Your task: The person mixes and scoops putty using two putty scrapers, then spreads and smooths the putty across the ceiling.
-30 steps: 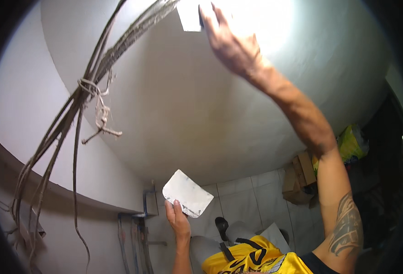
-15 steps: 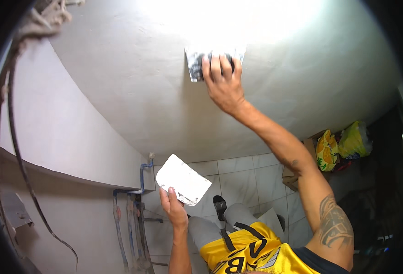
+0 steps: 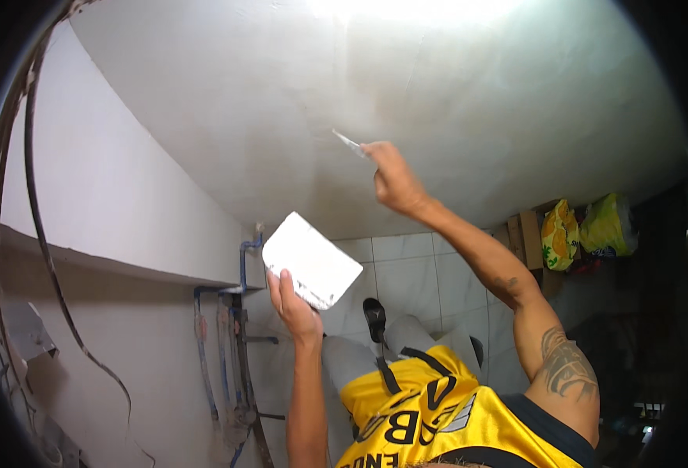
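My left hand [image 3: 296, 310] grips a flat white plate with rounded corners [image 3: 313, 259] by its lower edge, thumb on top. Dark smudges run along that edge; whether the white face is bare or coated I cannot tell. Up and to the right, my right hand [image 3: 398, 183] is closed around a wide putty knife [image 3: 349, 143]. Its thin blade shows edge-on and points up-left, seemingly off the wall. Ahead stands the pale grey wall [image 3: 469, 117], with uneven, darker damp-looking patches and a bright glare at the top.
Blue pipes [image 3: 244, 269] run down at the lower left, below a white ledge [image 3: 125, 148]. Black cables [image 3: 36, 203] hang at the far left. Yellow and green bags [image 3: 561, 238] stand beside cardboard [image 3: 525, 240] on the right. White tiles [image 3: 406, 273] cover the floor.
My right hand has come down and away from the wall with the putty knife, turning its blade edge-on. The white plate in my left hand sits slightly higher in view.
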A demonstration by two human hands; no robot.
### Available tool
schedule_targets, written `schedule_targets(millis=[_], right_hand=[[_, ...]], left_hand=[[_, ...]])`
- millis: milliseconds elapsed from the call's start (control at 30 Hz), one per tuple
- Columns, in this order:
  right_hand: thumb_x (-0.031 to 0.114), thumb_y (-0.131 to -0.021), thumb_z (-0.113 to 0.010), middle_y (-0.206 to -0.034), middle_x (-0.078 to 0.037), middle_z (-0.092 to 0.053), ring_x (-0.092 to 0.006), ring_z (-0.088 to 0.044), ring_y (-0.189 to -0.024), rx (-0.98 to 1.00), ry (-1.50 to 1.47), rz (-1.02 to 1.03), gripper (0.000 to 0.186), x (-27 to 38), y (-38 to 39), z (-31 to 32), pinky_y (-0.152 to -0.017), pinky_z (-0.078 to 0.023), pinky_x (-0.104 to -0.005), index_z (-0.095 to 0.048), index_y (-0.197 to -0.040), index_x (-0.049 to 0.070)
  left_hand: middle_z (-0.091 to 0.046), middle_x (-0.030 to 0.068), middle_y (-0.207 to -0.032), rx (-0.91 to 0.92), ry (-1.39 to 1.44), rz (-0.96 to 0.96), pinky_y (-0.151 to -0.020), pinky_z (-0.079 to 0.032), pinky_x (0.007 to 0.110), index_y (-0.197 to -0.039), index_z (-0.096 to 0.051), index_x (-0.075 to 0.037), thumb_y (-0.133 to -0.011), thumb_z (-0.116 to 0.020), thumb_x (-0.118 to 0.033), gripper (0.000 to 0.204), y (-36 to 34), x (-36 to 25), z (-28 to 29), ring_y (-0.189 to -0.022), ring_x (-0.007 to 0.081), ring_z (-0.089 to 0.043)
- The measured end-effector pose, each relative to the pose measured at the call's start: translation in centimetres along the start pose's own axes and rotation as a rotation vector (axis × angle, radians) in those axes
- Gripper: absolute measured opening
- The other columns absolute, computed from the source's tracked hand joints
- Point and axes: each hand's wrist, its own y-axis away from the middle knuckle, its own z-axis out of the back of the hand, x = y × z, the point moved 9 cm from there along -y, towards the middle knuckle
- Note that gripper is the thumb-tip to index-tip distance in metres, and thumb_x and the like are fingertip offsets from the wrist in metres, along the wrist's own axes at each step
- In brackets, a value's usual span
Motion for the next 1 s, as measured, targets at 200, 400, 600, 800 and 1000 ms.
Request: schedule_targets(millis=[200,400,600,800,1000], right_hand=[[0.002,-0.091,-0.046,-0.106,-0.009,-0.062,-0.0159,-0.060,-0.095,0.176,-1.421,-0.723,0.029,-0.7,1.1,5.9,-0.086,-0.050,-0.0355,-0.055,-0.119,-0.002],[0.001,-0.092,-0.048,-0.105,-0.006,-0.063,-0.0139,-0.061,-0.095,0.032,-1.323,-0.590,0.030,3.6,-0.9,13.5,-0.089,-0.049,-0.0314,-0.057,-0.121,-0.003],[-0.008,-0.086,-0.047,-0.083,-0.014,-0.058,-0.0210,-0.055,-0.073,-0.228,-0.218,-0.028,0.026,9.9,-5.2,24.5,-0.070,-0.047,-0.0352,-0.059,-0.110,-0.006],[-0.003,-0.076,-0.058,-0.096,-0.016,-0.058,-0.0317,-0.055,-0.087,-0.646,0.980,0.450,0.040,11.0,-14.0,28.9,-0.078,-0.045,-0.0428,-0.062,-0.116,0.000],[0.001,-0.078,-0.058,-0.099,-0.015,-0.058,-0.0310,-0.055,-0.091,-0.641,1.050,0.369,0.042,11.1,-19.4,29.9,-0.082,-0.045,-0.0443,-0.062,-0.119,0.003]], left_hand=[[-0.057,0.0116,-0.119,0.084,0.073,0.093,-0.089,-0.050,0.032,-0.131,-0.043,0.001,-0.101,-0.043,-0.018,0.035,-0.2,-1.1,-2.5,-0.106,0.0191,-0.060],[-0.058,0.0117,-0.117,0.226,0.107,0.122,-0.087,-0.052,0.032,-0.127,-0.043,0.001,-0.101,-0.042,-0.016,0.031,0.0,-2.6,-4.3,-0.104,0.0185,-0.061],[-0.057,0.0121,-0.118,0.362,0.206,0.182,-0.088,-0.051,0.032,-0.130,-0.041,0.001,-0.101,-0.041,-0.015,0.033,1.5,-5.0,-7.2,-0.104,0.0185,-0.061],[-0.058,0.0106,-0.115,0.349,0.201,0.193,-0.087,-0.051,0.032,-0.130,-0.042,0.001,-0.100,-0.042,-0.016,0.035,1.0,-5.9,-6.9,-0.103,0.0186,-0.061],[-0.059,0.0103,-0.115,0.327,0.228,0.231,-0.088,-0.050,0.031,-0.130,-0.042,0.001,-0.100,-0.043,-0.015,0.034,0.6,-2.9,-6.3,-0.102,0.0178,-0.061]])
